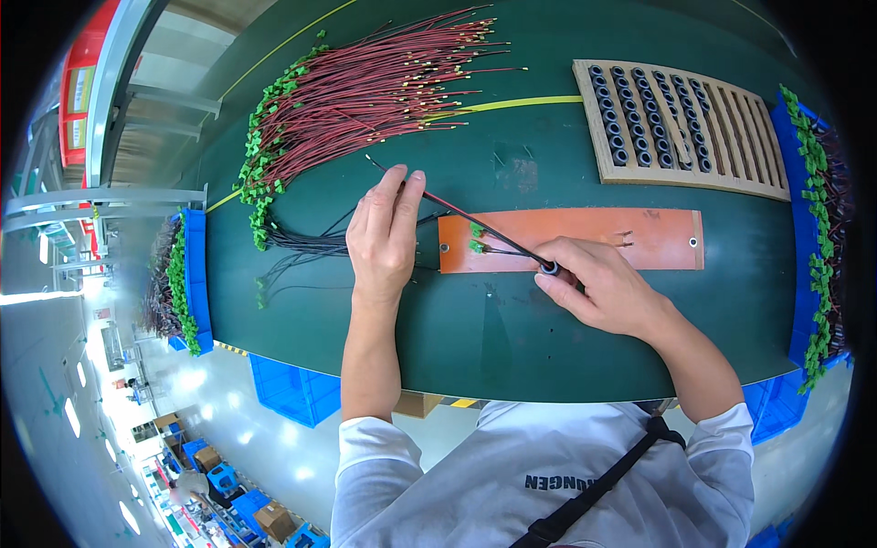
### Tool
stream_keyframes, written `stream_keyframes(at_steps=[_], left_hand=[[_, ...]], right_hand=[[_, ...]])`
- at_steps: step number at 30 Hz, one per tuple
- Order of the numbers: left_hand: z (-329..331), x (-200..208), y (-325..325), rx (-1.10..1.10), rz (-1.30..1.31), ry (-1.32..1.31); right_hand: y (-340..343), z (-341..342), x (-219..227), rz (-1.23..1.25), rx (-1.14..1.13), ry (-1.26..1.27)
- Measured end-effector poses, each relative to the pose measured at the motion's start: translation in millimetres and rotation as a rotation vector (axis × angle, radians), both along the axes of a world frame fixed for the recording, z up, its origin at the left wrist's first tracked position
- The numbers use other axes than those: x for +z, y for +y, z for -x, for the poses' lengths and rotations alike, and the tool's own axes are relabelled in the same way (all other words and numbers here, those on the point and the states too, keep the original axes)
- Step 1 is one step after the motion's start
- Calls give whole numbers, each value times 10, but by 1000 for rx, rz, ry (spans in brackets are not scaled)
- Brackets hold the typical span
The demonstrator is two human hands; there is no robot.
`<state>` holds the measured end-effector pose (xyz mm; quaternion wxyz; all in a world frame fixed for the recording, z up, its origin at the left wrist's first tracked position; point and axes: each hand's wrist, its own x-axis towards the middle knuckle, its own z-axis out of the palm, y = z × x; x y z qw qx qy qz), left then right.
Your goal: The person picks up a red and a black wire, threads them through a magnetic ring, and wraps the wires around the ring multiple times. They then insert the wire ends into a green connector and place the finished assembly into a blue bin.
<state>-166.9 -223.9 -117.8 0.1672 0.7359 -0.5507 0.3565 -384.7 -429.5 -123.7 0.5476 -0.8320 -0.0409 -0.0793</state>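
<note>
My left hand is closed, its fingertips pinching a red and black wire pair whose pale tips stick out beyond the fingers. The pair slants down to the right, over an orange board, and meets a small dark ring. My right hand pinches that ring between thumb and fingers; whether the wires run through it is hard to tell. Small green connectors with short dark leads lie on the board's left part. Black wires lie on the table left of my left hand.
A big bundle of red wires with green connectors covers the table's far left. At the far right stands a slotted wooden rack, partly filled with dark rings. Blue bins of green-ended wires flank the green table.
</note>
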Motion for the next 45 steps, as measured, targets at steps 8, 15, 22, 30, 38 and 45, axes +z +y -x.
stream_keyframes(at_steps=[8, 15, 22, 30, 38, 45], left_hand=[[52, 63, -21, 30, 23, 130], [415, 142, 40, -379, 325, 1697], [801, 46, -83, -560, 337, 1996], [762, 113, -77, -563, 361, 1803], [395, 278, 67, -251, 260, 1406], [281, 310, 163, -117, -230, 1462]], right_hand=[[-45, 27, -27, 223, -124, -223], [-35, 22, 44, -848, -153, 421], [-38, 19, 23, -1040, -174, 468], [16, -1, -22, -883, -175, 340], [-4, -59, -113, -877, -177, 188], [18, -70, -111, -860, -222, 179]])
